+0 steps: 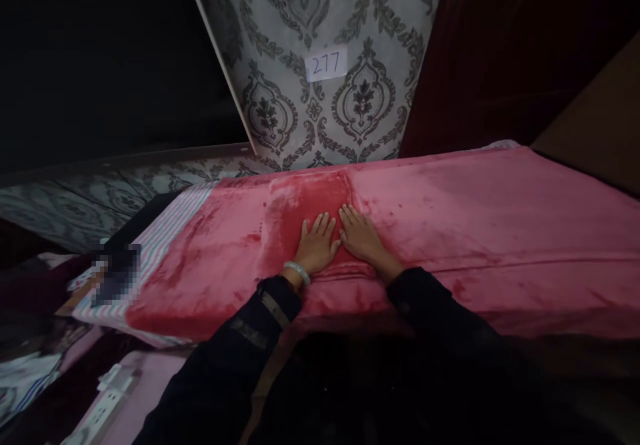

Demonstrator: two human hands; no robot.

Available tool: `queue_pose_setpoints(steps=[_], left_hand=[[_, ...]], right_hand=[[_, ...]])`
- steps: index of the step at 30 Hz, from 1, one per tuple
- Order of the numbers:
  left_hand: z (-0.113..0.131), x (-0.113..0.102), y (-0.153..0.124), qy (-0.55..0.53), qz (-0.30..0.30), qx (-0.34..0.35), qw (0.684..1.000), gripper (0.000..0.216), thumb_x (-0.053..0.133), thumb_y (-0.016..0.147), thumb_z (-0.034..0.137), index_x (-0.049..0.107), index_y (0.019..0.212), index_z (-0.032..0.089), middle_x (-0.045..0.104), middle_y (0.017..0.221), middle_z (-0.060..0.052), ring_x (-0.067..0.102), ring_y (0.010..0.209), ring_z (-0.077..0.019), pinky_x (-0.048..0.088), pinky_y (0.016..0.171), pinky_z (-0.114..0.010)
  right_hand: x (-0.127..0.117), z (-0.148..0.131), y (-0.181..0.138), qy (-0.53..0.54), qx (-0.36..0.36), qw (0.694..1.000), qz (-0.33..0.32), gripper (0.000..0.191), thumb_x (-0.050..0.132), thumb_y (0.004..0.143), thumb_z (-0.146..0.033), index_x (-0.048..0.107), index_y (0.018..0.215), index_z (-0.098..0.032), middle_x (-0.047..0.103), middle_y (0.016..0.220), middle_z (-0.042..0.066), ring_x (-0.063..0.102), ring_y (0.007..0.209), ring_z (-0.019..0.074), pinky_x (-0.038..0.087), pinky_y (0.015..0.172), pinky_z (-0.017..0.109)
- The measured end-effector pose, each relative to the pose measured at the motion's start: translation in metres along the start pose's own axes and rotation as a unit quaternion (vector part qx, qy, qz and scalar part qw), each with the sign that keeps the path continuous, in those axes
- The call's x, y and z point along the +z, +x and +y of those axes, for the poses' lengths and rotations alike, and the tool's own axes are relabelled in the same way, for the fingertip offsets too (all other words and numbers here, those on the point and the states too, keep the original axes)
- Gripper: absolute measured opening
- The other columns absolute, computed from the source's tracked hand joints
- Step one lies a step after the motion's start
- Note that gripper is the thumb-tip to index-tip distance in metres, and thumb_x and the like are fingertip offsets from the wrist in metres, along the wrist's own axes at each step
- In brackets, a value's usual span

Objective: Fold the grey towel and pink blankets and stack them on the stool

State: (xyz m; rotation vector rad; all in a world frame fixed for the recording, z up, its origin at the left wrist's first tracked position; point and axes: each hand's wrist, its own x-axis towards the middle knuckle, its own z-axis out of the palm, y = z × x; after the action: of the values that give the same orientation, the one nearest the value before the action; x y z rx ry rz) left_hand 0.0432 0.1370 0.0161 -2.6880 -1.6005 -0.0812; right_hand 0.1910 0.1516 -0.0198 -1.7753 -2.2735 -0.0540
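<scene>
Both palms press flat on a folded red plush cloth [293,212], which lies on a pink plush cover [450,212]. My left hand [319,242], with a pale bangle [299,272] at its wrist, rests on the lower middle of the folded piece, fingers spread. Close beside it, my right hand [361,235] lies near the folded piece's right edge with its fingers stretched out. The two hands nearly meet at the thumbs. Neither holds anything.
Behind stands a patterned wall with a paper marked 277 [326,64]. A large dark screen [110,65] is at the left, a dark red panel [480,58] at the right. Striped cloth [167,232] shows at the left end, and a power strip [103,412] lies lower left.
</scene>
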Motion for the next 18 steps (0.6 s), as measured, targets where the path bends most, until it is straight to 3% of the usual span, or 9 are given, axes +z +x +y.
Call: queue_pose_setpoints(steps=[3,7,10,13,18], left_hand=[[-0.006,0.007,-0.008,0.018,0.011,-0.002,1.000,0.063,0.033,0.104,0.046,0.030,0.160,0.017,0.025,0.168,-0.012,0.020,0.157,-0.0267,0.014,0.127,-0.058],[-0.032,0.003,-0.020,0.005,0.005,-0.054,0.999,0.069,0.038,0.102,0.053,0.030,0.161,0.019,0.021,0.169,-0.015,0.018,0.157,-0.0309,0.011,0.125,-0.063],[-0.056,0.000,-0.037,-0.021,0.014,-0.103,0.994,0.071,0.045,0.099,0.051,0.034,0.159,0.014,0.021,0.168,-0.019,0.018,0.156,-0.0358,0.009,0.125,-0.063],[-0.079,-0.004,-0.057,-0.028,0.022,-0.133,0.990,0.068,0.049,0.098,0.045,0.038,0.158,0.016,0.023,0.166,-0.020,0.019,0.156,-0.0370,0.010,0.124,-0.065],[-0.108,-0.031,-0.065,-0.037,-0.056,-0.133,0.989,0.062,0.054,0.096,0.039,0.044,0.153,0.018,0.030,0.165,-0.018,0.024,0.155,-0.0371,0.013,0.121,-0.071]], right_hand=[[0.001,0.001,-0.001,-0.007,-0.002,1.000,0.001,0.064,0.036,0.097,-0.024,0.035,0.158,-0.007,0.029,0.165,0.013,0.025,0.153,0.0272,0.027,0.123,0.050],[-0.006,-0.001,0.000,-0.001,0.006,1.000,-0.016,0.063,0.034,0.098,-0.024,0.034,0.158,-0.006,0.027,0.165,0.013,0.023,0.154,0.0268,0.024,0.124,0.049],[-0.008,-0.004,-0.001,0.007,0.011,1.000,-0.025,0.064,0.034,0.098,-0.026,0.033,0.159,-0.006,0.027,0.165,0.014,0.023,0.154,0.0267,0.023,0.125,0.049],[-0.007,-0.005,-0.002,0.018,0.017,0.999,-0.024,0.064,0.034,0.098,-0.026,0.033,0.159,-0.008,0.026,0.165,0.013,0.023,0.154,0.0263,0.022,0.125,0.049],[-0.020,0.003,0.012,0.077,0.022,0.994,-0.068,0.065,0.038,0.098,-0.029,0.034,0.159,-0.009,0.027,0.165,0.014,0.025,0.153,0.0273,0.026,0.123,0.051]])
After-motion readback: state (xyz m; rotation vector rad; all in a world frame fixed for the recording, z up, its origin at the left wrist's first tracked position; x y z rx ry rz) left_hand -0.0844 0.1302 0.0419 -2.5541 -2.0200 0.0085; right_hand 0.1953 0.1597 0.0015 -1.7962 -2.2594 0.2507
